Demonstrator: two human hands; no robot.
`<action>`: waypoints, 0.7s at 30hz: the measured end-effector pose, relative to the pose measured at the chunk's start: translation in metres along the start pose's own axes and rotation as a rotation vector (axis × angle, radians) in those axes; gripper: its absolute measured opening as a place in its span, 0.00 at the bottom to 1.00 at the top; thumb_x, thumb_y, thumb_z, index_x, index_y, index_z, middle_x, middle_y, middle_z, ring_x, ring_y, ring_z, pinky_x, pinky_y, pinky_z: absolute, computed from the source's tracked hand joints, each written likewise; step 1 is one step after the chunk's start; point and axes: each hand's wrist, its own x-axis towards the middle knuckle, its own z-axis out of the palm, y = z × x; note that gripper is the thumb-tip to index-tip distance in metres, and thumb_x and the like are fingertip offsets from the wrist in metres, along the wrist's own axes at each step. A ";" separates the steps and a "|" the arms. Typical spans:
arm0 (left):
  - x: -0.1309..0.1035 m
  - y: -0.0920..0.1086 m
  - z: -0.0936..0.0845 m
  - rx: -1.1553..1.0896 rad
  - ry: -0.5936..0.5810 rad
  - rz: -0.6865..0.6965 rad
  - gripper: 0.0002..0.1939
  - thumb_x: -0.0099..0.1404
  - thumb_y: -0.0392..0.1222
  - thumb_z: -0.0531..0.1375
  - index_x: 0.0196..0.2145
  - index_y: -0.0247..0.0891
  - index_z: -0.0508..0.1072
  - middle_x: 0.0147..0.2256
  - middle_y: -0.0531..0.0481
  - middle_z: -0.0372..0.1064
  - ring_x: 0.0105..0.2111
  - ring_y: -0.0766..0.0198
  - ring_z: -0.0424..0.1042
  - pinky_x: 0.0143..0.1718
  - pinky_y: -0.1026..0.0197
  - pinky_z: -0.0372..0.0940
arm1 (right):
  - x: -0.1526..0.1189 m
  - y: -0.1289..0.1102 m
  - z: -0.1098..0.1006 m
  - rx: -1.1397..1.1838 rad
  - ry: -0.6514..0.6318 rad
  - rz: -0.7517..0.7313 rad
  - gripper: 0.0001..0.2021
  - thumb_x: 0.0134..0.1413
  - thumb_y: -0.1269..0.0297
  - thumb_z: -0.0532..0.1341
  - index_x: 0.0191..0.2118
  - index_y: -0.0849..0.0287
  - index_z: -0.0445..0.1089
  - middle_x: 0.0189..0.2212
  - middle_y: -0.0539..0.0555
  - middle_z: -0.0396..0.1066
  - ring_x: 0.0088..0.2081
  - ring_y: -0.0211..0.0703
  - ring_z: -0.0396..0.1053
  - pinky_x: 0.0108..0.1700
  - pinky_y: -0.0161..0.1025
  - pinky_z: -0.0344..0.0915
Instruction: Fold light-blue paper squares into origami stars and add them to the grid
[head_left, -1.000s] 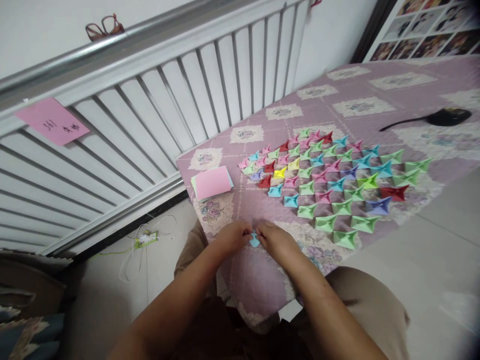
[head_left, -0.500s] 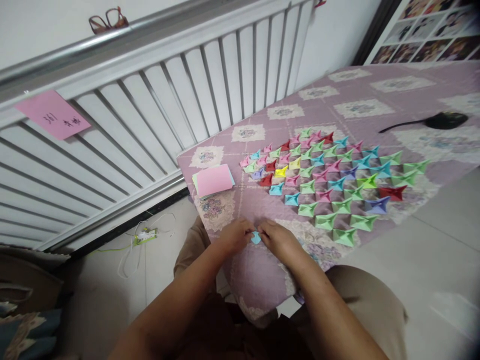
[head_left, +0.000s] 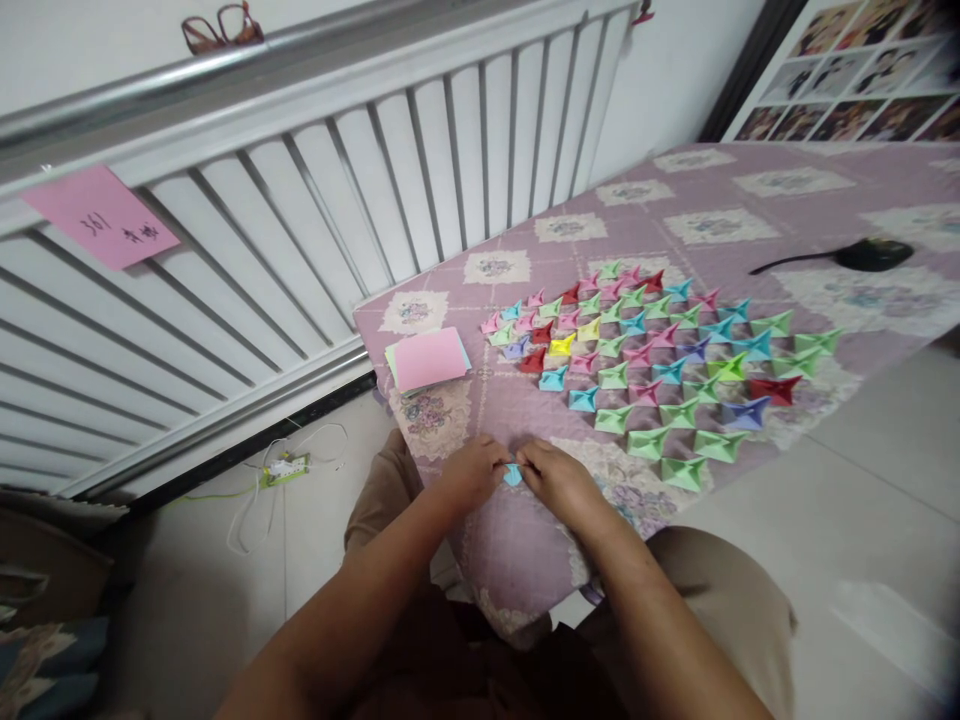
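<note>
Between my two hands, low over the near end of the table, is a small light-blue folded paper (head_left: 512,475). My left hand (head_left: 474,473) pinches its left side with closed fingers. On the other side my right hand (head_left: 559,478) grips it the same way; the fingertips partly cover the paper. Just beyond and to the right stand rows of small folded paper pieces (head_left: 615,376) in green, pink, blue, red, yellow and purple. A stack of coloured paper sheets (head_left: 430,361), pink on top, lies beyond my left hand.
A lilac patterned cloth covers the table (head_left: 517,560). A dark object with a thin handle (head_left: 874,254) lies at the far right. Along the left runs a white radiator (head_left: 390,170) with a pink note (head_left: 103,217); glasses (head_left: 223,30) rest above. A power strip (head_left: 286,469) lies on the floor.
The camera view has shifted slightly. Both hands stay in the same place, still pinching the light-blue paper; its visible part looks nearly the same.
</note>
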 end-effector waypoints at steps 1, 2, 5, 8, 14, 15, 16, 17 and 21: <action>0.000 -0.001 0.000 0.003 0.003 0.014 0.08 0.64 0.35 0.53 0.36 0.39 0.71 0.38 0.49 0.65 0.40 0.62 0.65 0.43 0.61 0.61 | 0.000 0.000 0.000 -0.003 0.002 -0.010 0.06 0.52 0.73 0.53 0.30 0.56 0.65 0.29 0.50 0.64 0.34 0.40 0.63 0.37 0.35 0.58; -0.001 -0.002 0.001 0.014 0.011 0.029 0.08 0.65 0.35 0.52 0.36 0.38 0.71 0.37 0.49 0.65 0.40 0.62 0.64 0.43 0.61 0.61 | -0.001 0.000 0.000 -0.008 0.004 -0.020 0.06 0.53 0.73 0.53 0.30 0.56 0.65 0.29 0.50 0.64 0.34 0.40 0.63 0.38 0.36 0.58; -0.004 -0.004 0.009 0.070 0.047 0.076 0.09 0.67 0.35 0.50 0.36 0.37 0.70 0.37 0.48 0.63 0.40 0.61 0.64 0.42 0.61 0.61 | -0.002 0.000 -0.001 -0.023 0.005 -0.049 0.07 0.54 0.73 0.52 0.30 0.57 0.64 0.29 0.51 0.64 0.33 0.40 0.63 0.37 0.36 0.58; -0.006 -0.008 0.018 0.142 0.071 0.088 0.10 0.68 0.36 0.48 0.36 0.37 0.69 0.37 0.46 0.62 0.39 0.61 0.62 0.43 0.60 0.61 | -0.002 -0.001 -0.001 -0.028 0.001 -0.074 0.08 0.55 0.73 0.51 0.30 0.57 0.64 0.28 0.51 0.63 0.33 0.40 0.62 0.36 0.36 0.58; -0.010 -0.016 0.025 0.203 0.064 0.168 0.14 0.70 0.36 0.45 0.35 0.36 0.70 0.37 0.45 0.62 0.37 0.60 0.62 0.42 0.59 0.60 | -0.002 -0.001 -0.004 -0.017 -0.026 -0.081 0.09 0.56 0.72 0.51 0.28 0.57 0.65 0.28 0.52 0.64 0.32 0.40 0.63 0.36 0.36 0.60; -0.010 -0.016 0.025 0.204 0.068 0.183 0.14 0.70 0.36 0.45 0.36 0.36 0.70 0.37 0.45 0.63 0.38 0.60 0.62 0.42 0.59 0.60 | -0.002 -0.001 -0.004 -0.022 -0.033 -0.081 0.09 0.56 0.72 0.51 0.28 0.57 0.66 0.28 0.52 0.65 0.33 0.40 0.63 0.37 0.37 0.60; -0.011 -0.017 0.025 0.205 0.075 0.194 0.15 0.70 0.37 0.45 0.37 0.36 0.70 0.38 0.44 0.63 0.38 0.60 0.62 0.42 0.59 0.60 | -0.002 -0.001 -0.004 -0.030 -0.038 -0.084 0.09 0.57 0.72 0.52 0.28 0.57 0.66 0.28 0.53 0.65 0.33 0.41 0.64 0.38 0.37 0.61; -0.012 -0.017 0.025 0.207 0.084 0.202 0.15 0.71 0.37 0.45 0.38 0.35 0.71 0.38 0.44 0.63 0.38 0.59 0.62 0.42 0.59 0.60 | -0.002 0.000 -0.004 -0.039 -0.041 -0.091 0.09 0.57 0.71 0.52 0.28 0.57 0.66 0.29 0.53 0.65 0.34 0.42 0.64 0.38 0.38 0.61; -0.015 -0.017 0.025 0.211 0.111 0.210 0.16 0.71 0.38 0.45 0.41 0.36 0.72 0.38 0.44 0.64 0.39 0.59 0.63 0.42 0.59 0.59 | -0.005 0.001 -0.001 -0.108 -0.046 -0.125 0.11 0.60 0.68 0.51 0.28 0.57 0.67 0.28 0.54 0.65 0.34 0.43 0.63 0.38 0.39 0.61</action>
